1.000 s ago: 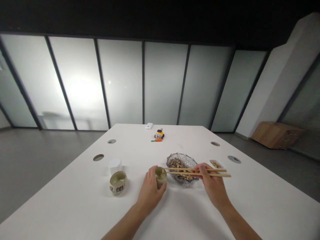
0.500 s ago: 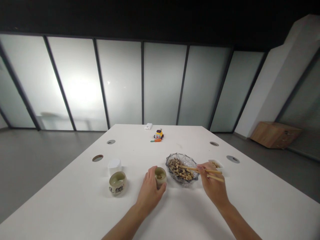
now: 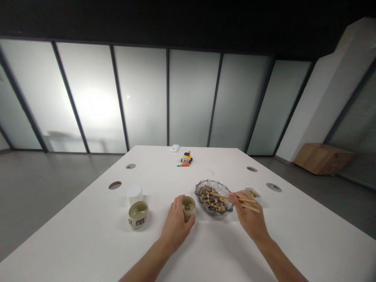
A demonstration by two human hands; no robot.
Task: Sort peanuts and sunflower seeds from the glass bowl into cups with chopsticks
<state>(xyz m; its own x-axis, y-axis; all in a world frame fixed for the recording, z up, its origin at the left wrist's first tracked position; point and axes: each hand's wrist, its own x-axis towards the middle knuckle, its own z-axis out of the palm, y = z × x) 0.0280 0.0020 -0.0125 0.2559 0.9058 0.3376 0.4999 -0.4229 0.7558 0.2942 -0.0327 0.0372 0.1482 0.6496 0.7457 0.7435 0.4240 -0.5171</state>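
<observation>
My left hand (image 3: pixel 177 222) is wrapped round the left side of a small greenish cup (image 3: pixel 190 214), which stands on the table with a little something brownish at its bottom. My right hand (image 3: pixel 250 214) grips a pair of wooden chopsticks (image 3: pixel 225 196). Their tips reach into a scalloped clear glass bowl (image 3: pixel 226 189), among a heap of dried seeds or slices (image 3: pixel 210 199), striped grey on the left and tan at the lower right. Whether the tips pinch a piece is too small to tell. Behind my right hand, a white dish (image 3: pixel 257 193) with tan pieces is partly hidden.
Left of my left hand stands a second greenish cup (image 3: pixel 137 220) with dark characters, close to a white container (image 3: pixel 134 193). Farther back on the white table (image 3: pixel 96 235) lie a yellow toy vehicle (image 3: pixel 187 157), a toy carrot (image 3: pixel 183 165) and a white box-like device (image 3: pixel 174 148).
My right hand has shifted slightly left with the chopsticks, their tips still in the glass bowl. My left hand stays on the cup.
</observation>
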